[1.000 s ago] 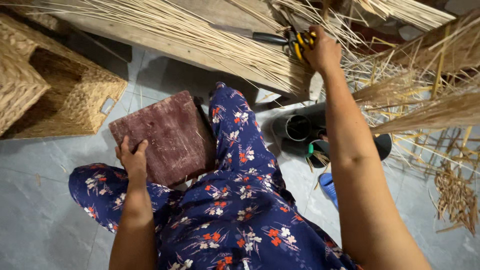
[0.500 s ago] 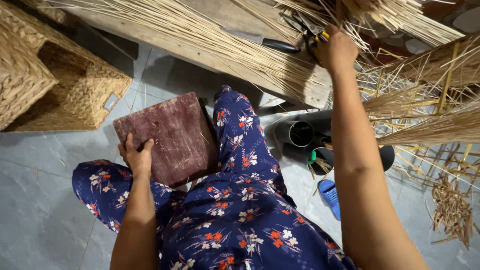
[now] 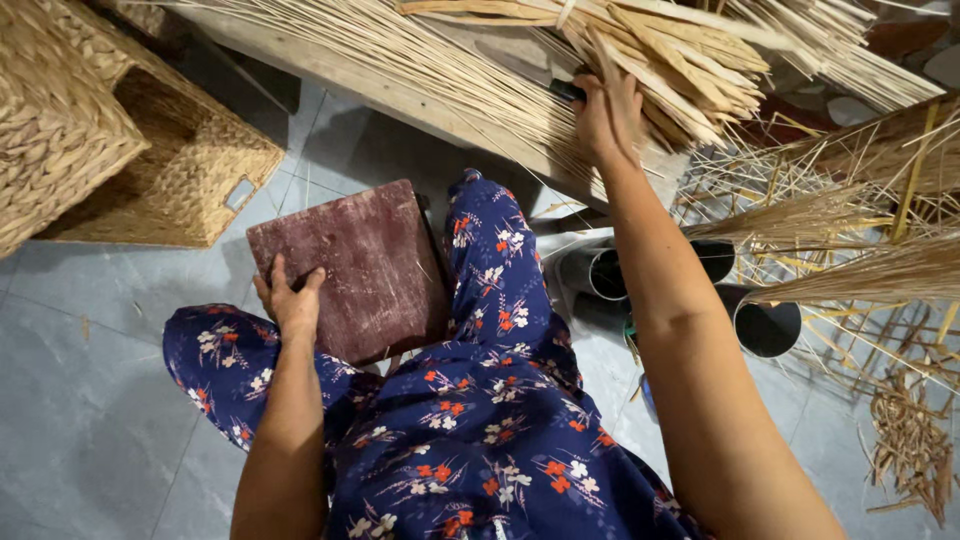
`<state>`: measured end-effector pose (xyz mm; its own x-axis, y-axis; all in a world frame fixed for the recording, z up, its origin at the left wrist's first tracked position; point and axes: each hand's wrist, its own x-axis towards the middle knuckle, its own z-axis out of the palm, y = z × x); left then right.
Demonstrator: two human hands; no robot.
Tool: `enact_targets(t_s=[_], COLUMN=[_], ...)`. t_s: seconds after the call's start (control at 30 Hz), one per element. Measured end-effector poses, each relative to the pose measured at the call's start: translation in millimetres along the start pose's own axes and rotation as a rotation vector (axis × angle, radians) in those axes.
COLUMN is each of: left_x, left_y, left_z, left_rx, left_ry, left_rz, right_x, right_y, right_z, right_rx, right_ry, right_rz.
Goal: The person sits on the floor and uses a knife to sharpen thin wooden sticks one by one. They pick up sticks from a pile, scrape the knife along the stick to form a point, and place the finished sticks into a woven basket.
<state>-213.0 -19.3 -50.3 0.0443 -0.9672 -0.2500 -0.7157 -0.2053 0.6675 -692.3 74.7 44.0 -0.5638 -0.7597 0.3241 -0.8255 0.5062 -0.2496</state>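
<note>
My left hand (image 3: 290, 300) rests on the near edge of the flat, dark red, worn wooden board (image 3: 350, 270), with the fingers curled over the edge and holding it. The board lies on the grey tile floor (image 3: 90, 400), just beside my leg in the blue cloth with red and white flowers (image 3: 480, 400). My right hand (image 3: 605, 115) is stretched far out in front of me, up at the long pale wooden plank (image 3: 400, 95) that is covered with thin yellow straw sticks (image 3: 400, 50). A dark handle (image 3: 568, 90) peeks out by this hand's thumb side, but I cannot tell if the fingers are closed on it or only lying on the sticks. A thick tied bundle of tan reeds (image 3: 660, 50) lies right above this hand, touching it. The long sticks run from the top left down to the right, across my reach, so my right hand is the near 1 and my left hand is well apart from them. A brown woven basket (image 3: 120, 150) sits to the left, near the board. 2 dark round pipes (image 3: 680, 290) lie on the floor under my right arm.
</note>
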Motion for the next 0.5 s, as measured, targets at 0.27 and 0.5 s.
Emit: enact_targets(t_s=[0.27,0.5], left_x=[-0.7,-0.6], left_y=[6.2,6.2], left_z=[-3.4,-2.0], left_rx=[0.039,0.057], left_ry=[0.003,0.013], left_rz=[-0.014,-0.004], right_x=[16.2,22.2], right_y=[10.3,12.5], right_z=[-21.7,-65.5], right_rx=[0.126,0.193], right_ry=[-0.245,-0.234], right_rz=[0.088,0.073])
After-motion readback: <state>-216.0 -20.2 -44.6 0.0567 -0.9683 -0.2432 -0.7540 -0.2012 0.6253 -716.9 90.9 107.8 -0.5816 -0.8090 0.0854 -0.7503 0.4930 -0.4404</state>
